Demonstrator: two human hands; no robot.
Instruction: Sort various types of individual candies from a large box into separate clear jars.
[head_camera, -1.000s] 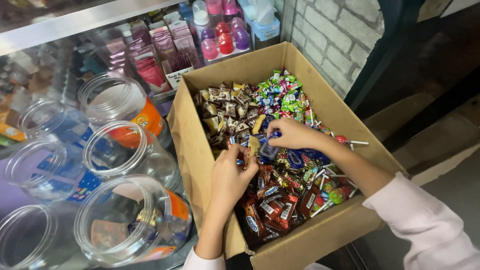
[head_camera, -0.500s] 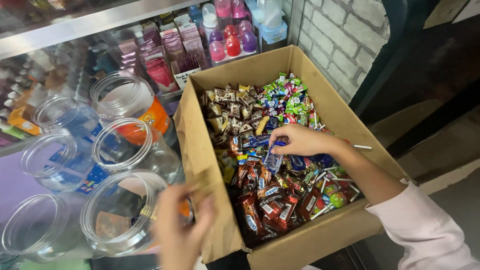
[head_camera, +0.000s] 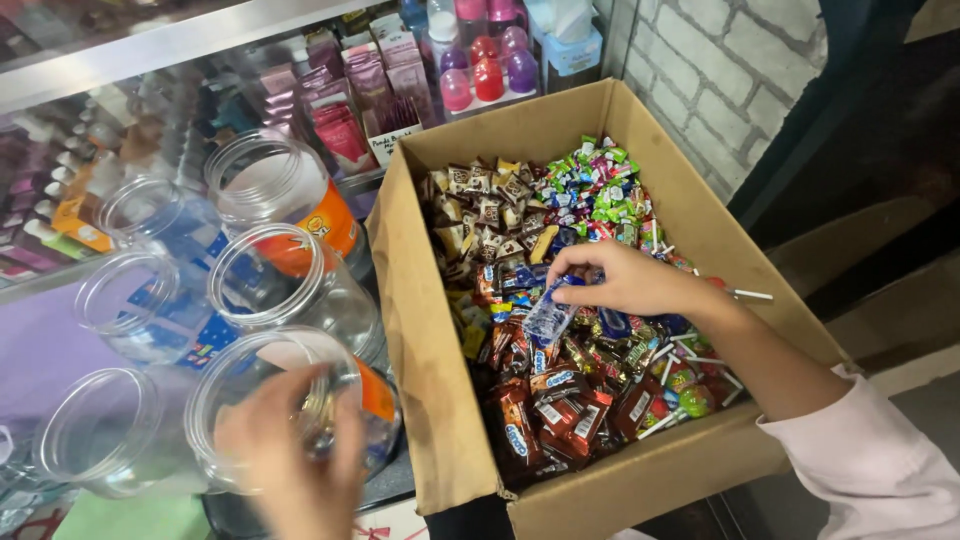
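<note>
Over the cardboard box (head_camera: 430, 400), my right hand (head_camera: 625, 280) pinched a blue candy wrapper (head_camera: 552, 315); my left hand (head_camera: 290, 455), fingers apart, steadied the clear jar (head_camera: 270, 400).

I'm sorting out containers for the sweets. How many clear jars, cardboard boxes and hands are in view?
Clear plastic jars: 6
Cardboard box of wrapped sweets: 1
Hands: 2, the left hand at the nearest jar, the right hand holding a blue sweet packet over the box
Total: 9

Small shop, glass display counter (head_camera: 120, 60), sweets carton (head_camera: 420, 330), clear jars (head_camera: 270, 190)
</note>
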